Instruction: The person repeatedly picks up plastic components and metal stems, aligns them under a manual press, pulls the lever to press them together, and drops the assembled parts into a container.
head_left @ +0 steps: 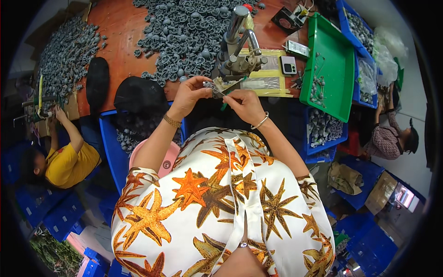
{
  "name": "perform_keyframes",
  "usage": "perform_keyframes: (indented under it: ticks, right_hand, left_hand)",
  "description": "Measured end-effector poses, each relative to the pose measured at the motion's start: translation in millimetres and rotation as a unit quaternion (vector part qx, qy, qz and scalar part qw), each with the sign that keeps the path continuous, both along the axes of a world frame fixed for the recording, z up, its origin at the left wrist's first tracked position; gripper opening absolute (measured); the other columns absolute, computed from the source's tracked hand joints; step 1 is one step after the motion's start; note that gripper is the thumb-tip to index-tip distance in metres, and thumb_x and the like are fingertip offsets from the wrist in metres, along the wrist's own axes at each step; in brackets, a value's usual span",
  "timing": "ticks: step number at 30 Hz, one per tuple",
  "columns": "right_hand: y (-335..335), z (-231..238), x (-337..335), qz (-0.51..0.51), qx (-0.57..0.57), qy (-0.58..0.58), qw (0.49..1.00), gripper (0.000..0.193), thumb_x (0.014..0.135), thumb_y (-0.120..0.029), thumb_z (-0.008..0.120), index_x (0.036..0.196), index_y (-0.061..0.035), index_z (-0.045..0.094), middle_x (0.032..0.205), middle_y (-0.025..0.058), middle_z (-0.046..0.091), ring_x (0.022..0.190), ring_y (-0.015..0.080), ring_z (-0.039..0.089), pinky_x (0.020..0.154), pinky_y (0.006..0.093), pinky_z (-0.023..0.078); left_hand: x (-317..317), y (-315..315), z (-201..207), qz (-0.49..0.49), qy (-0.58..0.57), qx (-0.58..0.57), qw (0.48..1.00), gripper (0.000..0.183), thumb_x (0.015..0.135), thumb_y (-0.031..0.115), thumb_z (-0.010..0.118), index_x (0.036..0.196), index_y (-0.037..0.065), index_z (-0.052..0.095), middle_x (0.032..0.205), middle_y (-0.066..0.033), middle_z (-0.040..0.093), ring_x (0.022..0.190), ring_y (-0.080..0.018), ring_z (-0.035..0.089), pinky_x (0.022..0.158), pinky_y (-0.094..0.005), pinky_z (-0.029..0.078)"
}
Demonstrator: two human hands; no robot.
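Note:
My left hand pinches a small grey part between thumb and fingertips, just in front of the metal bench press. Close by on the right, my right hand is closed, its fingertips pressed on a thin, light metal pin that reaches to the grey part. The two hands almost meet at the table's near edge. A strip of green shows below the fingertips. Too small to make out is how the pin and the part join.
A large heap of grey rounded parts covers the red tabletop. At right lie a phone, keys and a green tray with some pins and parts. Blue crates flank me. Co-workers sit left and right.

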State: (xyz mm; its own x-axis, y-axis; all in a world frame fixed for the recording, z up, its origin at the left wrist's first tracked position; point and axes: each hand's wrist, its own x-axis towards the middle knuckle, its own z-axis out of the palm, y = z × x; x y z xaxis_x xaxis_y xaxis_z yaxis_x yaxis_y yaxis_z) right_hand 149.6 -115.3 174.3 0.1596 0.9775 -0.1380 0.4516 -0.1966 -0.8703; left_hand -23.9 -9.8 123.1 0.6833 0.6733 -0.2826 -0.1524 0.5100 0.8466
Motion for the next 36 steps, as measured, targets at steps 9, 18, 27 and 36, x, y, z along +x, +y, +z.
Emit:
perform_keyframes:
  ticks: [9,18,27,36]
  right_hand:
    - [-3,-39,26,-0.093,-0.269,0.613,0.737,0.018,0.087,-0.023,0.056,0.089,-0.0052,0.053,0.068,0.0047,0.059,0.050,0.0080,0.050,0.049,0.0166,0.040]
    - [-15,-126,30,-0.209,-0.112,0.281,0.930,0.011,0.083,-0.010,0.056,0.088,-0.0003,0.052,0.070,0.0043,0.055,0.059,0.0099,0.053,0.054,0.0218,0.043]
    - [1,-137,18,-0.137,-0.090,0.375,0.912,0.016,0.085,-0.011,0.056,0.095,-0.0021,0.049,0.071,0.0055,0.057,0.054,0.0102,0.054,0.047,0.0229,0.043]
    - [20,-164,15,-0.213,-0.135,0.162,0.954,0.014,0.078,-0.013,0.063,0.076,0.0007,0.059,0.065,0.0095,0.062,0.056,0.0182,0.062,0.052,0.0280,0.050]
  left_hand:
    - [20,-36,-2,-0.046,0.071,0.383,0.920,0.025,0.086,0.004,0.052,0.109,0.003,0.060,0.113,-0.0112,0.058,0.101,-0.0181,0.055,0.084,-0.0280,0.043]
    - [14,-30,-57,0.277,0.236,0.203,0.909,0.037,0.082,0.015,0.061,0.115,-0.001,0.053,0.102,-0.0115,0.060,0.093,-0.0144,0.054,0.083,-0.0258,0.042]
    - [47,-39,-63,-0.015,0.256,0.379,0.889,0.022,0.073,0.016,0.066,0.089,0.001,0.065,0.077,-0.0148,0.059,0.065,-0.0280,0.057,0.059,-0.0344,0.044]
    - [61,-11,-97,0.048,0.319,0.505,0.800,0.020,0.069,0.014,0.071,0.080,-0.001,0.063,0.071,-0.0126,0.051,0.062,-0.0267,0.053,0.056,-0.0366,0.041]
